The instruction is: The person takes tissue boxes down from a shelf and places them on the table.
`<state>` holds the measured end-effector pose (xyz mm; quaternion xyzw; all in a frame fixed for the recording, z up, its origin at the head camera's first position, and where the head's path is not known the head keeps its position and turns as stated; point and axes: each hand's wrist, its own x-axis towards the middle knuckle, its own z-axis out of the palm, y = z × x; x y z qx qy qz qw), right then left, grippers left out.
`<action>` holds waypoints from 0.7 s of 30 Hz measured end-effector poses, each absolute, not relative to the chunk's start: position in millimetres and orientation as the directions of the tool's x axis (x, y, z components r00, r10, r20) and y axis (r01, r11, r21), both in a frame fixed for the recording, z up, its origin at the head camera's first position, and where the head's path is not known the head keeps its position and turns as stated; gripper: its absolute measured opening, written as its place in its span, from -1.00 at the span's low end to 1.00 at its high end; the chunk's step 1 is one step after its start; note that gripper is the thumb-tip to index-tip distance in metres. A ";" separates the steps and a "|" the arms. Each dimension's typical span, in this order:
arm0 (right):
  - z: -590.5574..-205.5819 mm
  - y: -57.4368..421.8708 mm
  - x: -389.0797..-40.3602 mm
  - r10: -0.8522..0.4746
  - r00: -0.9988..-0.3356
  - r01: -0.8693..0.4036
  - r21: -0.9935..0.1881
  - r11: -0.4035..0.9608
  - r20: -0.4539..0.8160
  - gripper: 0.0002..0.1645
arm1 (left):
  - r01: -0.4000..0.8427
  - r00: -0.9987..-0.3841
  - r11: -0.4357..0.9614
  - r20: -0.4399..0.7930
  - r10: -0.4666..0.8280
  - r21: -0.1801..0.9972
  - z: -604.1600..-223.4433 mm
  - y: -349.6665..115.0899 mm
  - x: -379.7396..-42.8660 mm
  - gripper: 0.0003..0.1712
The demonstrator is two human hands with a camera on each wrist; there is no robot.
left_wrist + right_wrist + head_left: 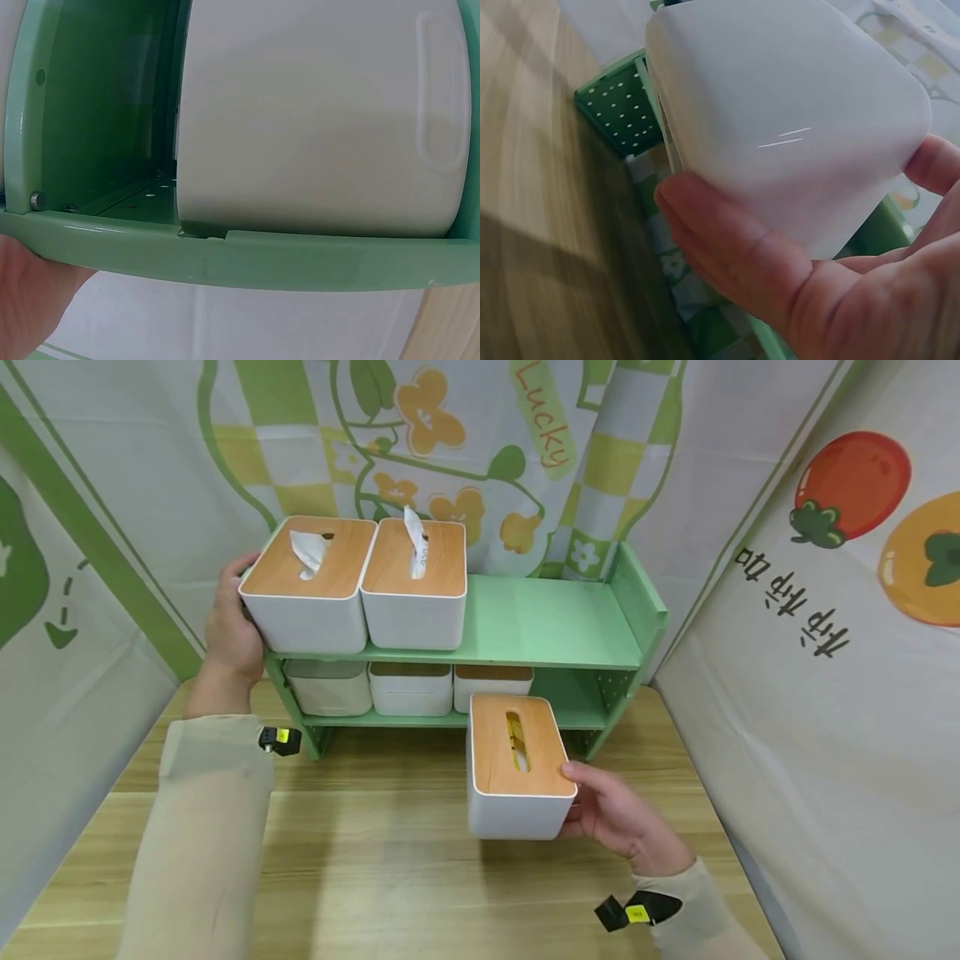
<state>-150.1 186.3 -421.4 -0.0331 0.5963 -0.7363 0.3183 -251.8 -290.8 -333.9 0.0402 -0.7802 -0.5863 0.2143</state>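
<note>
Head view, tissue box (498, 768): over the table (375, 860), on the green shelf's (555, 618) near side.
Your right grip (618, 818): curled round the box's right side.
Your left grip (231, 631): at the shelf's left end; how closed, you cannot tell.

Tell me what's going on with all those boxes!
A person's right hand is holding a white tissue box with a wood-look lid in front of a green shelf. Their left hand is at the shelf's left end. On top, a left tissue box and a right tissue box stand side by side with tissues poking out. Three more boxes sit underneath.
</note>
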 end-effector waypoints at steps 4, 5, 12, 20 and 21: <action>-429.5 183.6 -150.2 -0.488 -0.796 0.448 -0.891 -0.079 -0.357 -0.14 | 0.179 -0.905 0.312 0.280 -0.320 0.933 -334.2 -290.9 -252.1 -0.31; -431.5 183.1 -150.2 -0.486 -0.796 0.449 -0.890 -0.077 -0.359 -0.14 | 0.177 -0.905 0.311 0.279 -0.321 0.934 -334.3 -291.0 -252.1 -0.32; -444.8 180.4 -150.0 -0.472 -0.794 0.473 -0.877 -0.083 -0.383 -0.13 | 0.169 -0.908 0.322 0.274 -0.318 0.932 -335.0 -291.3 -251.5 -0.33; -458.9 177.1 -149.2 -0.458 -0.786 0.500 -0.862 -0.078 -0.415 -0.12 | 0.184 -0.909 0.308 0.281 -0.309 0.934 -334.8 -290.5 -252.6 -0.32; -460.4 176.6 -148.9 -0.458 -0.785 0.502 -0.862 -0.075 -0.417 -0.13 | 0.183 -0.908 0.308 0.280 -0.311 0.934 -334.8 -290.5 -252.8 -0.32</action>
